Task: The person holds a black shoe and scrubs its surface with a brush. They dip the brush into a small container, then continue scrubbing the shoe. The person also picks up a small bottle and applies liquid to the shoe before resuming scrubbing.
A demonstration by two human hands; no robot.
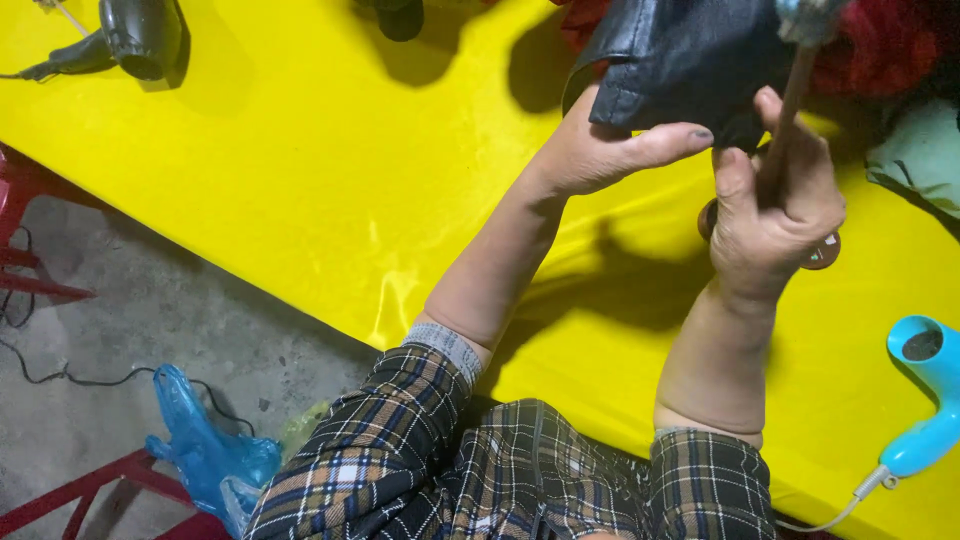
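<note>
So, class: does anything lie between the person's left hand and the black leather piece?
Nothing visible does. The left hand already touches the black leather piece, thumb under its edge; the right hand holds a wooden-handled tool beside it.

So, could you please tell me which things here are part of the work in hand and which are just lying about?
In hand:
- black leather piece, held by the left hand
- wooden-handled tool, gripped by the right hand

Lying about:
- black hair dryer
- blue hair dryer
- blue plastic bag on the floor
- yellow table
</note>
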